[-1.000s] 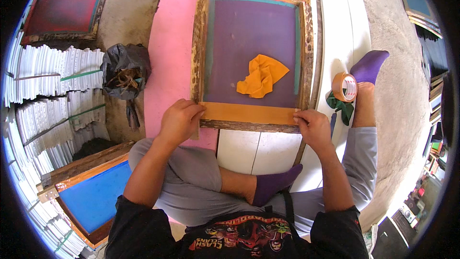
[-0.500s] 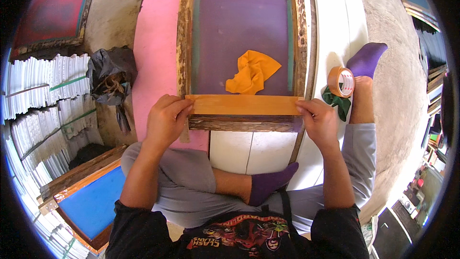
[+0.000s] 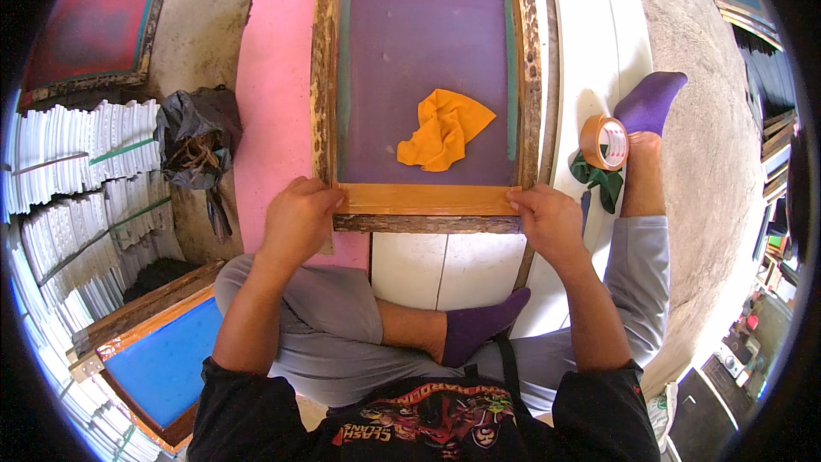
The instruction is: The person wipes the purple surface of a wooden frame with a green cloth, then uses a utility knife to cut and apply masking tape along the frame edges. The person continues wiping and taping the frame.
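A strip of brown packing tape [image 3: 425,200] lies across the near inner edge of a wooden-framed printing screen [image 3: 323,77] with purple mesh. Its left end is pinched between the closed fingers of my left hand [image 3: 299,216], at the frame's near left corner. My right hand [image 3: 552,218] pinches the other end by the near right corner. An orange cloth [image 3: 446,130] rests crumpled on the mesh, just beyond the tape. To the right, a roll of brown tape [image 3: 604,141] stands on its edge beside a dark green cloth [image 3: 603,181].
The screen lies over pink [image 3: 274,60] and white boards [image 3: 590,26]. My sock-covered foot is right of the tape roll. At left are stacks of white sheets [image 3: 81,141], a black plastic bag [image 3: 198,133], a red screen [image 3: 90,30] and a blue screen [image 3: 167,364].
Both hands have brought the tape slightly nearer and down onto the screen's near edge. My right hand has shifted a little left. The screen appears shifted slightly left.
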Demonstrator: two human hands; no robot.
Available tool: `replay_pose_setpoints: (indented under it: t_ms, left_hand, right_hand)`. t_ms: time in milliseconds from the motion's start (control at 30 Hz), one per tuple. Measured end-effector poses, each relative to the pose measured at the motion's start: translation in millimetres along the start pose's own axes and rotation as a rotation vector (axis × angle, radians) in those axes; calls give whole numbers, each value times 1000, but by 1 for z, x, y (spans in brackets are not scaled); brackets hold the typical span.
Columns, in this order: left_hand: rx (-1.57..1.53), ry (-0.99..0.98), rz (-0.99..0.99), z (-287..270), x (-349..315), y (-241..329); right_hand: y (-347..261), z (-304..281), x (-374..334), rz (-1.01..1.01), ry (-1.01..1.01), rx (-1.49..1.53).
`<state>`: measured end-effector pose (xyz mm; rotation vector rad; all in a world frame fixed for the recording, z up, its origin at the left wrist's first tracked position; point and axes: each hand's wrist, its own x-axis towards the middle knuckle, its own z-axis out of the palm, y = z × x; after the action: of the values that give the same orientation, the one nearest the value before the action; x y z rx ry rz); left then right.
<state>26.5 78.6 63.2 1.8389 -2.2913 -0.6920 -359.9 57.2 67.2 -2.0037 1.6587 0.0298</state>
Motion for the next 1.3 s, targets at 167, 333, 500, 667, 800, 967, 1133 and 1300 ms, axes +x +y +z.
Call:
replay_pose_setpoints:
  t_ms: [167,333,500,667,800,967,1133,1300]
  left_hand:
    - [46,-85,-33,-1,1,5]
    - [67,-70,-1,3,-1,3]
    - [151,-182,10,2,2,7]
    - [265,-294,46,3,7,14]
    - [340,-353,67,4,8,19]
    - [347,-315,109,5,8,19]
    - [351,-301,119,12,8,18]
    - [341,-325,87,13,11,19]
  right_hand:
    - [-6,-3,3,-10,-79,-123]
    - [-14,-6,4,-48,-120,-231]
    - [-13,1,4,-95,-127,-273]
    - [-13,3,4,-156,-122,-335]
    - [-14,5,3,-177,-101,-376]
    - [-17,6,3,-195,-106,-421]
    - [-22,7,7,-209,-167,-482]
    - [-26,9,9,-199,-192,-509]
